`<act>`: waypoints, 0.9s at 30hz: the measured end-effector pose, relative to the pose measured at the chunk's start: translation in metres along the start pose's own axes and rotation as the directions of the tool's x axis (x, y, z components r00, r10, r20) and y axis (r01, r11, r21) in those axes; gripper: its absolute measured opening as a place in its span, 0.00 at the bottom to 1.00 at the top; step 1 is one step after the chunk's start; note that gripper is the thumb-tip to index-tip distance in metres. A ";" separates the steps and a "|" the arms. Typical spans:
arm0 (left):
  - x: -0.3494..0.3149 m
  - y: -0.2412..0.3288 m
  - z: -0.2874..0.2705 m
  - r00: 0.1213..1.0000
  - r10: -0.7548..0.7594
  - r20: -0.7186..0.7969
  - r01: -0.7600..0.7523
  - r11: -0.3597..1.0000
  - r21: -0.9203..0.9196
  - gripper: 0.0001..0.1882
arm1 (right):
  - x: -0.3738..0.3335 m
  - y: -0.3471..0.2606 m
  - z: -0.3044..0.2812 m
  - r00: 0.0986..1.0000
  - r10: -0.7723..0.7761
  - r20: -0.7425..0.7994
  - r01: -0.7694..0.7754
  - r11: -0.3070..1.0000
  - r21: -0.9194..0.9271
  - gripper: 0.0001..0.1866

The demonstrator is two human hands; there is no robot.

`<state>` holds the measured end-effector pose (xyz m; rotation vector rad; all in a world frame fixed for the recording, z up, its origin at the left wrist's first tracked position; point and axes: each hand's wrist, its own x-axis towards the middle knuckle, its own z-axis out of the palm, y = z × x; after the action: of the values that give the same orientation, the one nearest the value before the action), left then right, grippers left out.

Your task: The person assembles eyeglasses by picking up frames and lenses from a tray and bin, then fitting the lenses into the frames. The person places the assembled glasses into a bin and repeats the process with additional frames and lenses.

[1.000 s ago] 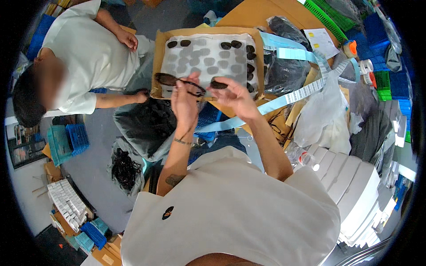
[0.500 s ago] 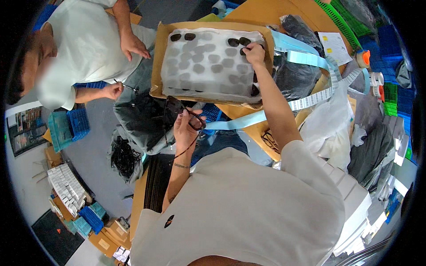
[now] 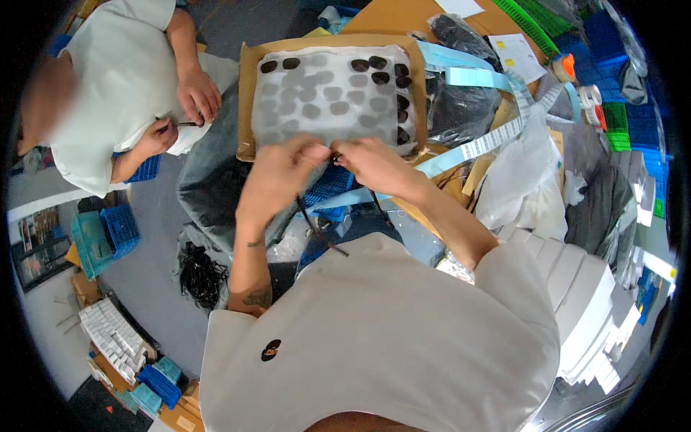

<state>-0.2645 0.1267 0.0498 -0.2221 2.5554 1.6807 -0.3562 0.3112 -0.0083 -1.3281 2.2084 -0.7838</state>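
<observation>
Glasses frame (image 3: 311, 223), dark, is hanging between both hands at the near edge of the cardboard box (image 3: 245, 108) in head view, temples (image 3: 377, 204) pointing toward the wearer. Right hand (image 3: 371, 164) is pinching it, thumb and fingers pressed together; left hand (image 3: 273, 176) is showing blurred beside it, can't tell its grip. Dark lenses (image 3: 402, 103) are lying inside the box, mostly along its right side. Left of the box, a co-worker (image 3: 119, 86) is holding a thin dark piece (image 3: 188, 124); light-blue strip (image 3: 475, 78) is lying right of the box

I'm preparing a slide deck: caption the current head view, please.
Blurred left hand and pinching right hand at a dark glasses frame, near a cardboard box of dark lenses.
</observation>
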 end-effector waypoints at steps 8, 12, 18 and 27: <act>-0.022 -0.052 0.077 0.970 0.187 -0.156 -0.242 0.814 -0.527 0.19 | -0.027 -0.027 0.033 0.934 0.110 -0.339 0.102 0.828 0.552 0.09; -0.026 -0.049 0.104 0.931 0.112 -0.348 -0.304 0.765 -0.568 0.16 | -0.024 -0.036 0.049 0.863 0.268 -0.427 0.063 0.783 0.618 0.11; -0.007 -0.056 0.104 0.914 0.131 -0.384 -0.300 0.855 -0.424 0.14 | 0.003 0.009 0.088 0.791 0.521 -0.321 0.278 0.161 0.947 0.14; 0.018 -0.078 0.068 0.787 -0.367 -0.495 -0.447 0.213 -0.869 0.11 | 0.033 0.007 0.034 0.985 0.162 -0.067 0.102 -0.220 0.970 0.20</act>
<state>-0.2707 0.1571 -0.0499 -0.9051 1.0275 3.5032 -0.3533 0.2764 -0.0407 -0.1998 0.7501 -2.0624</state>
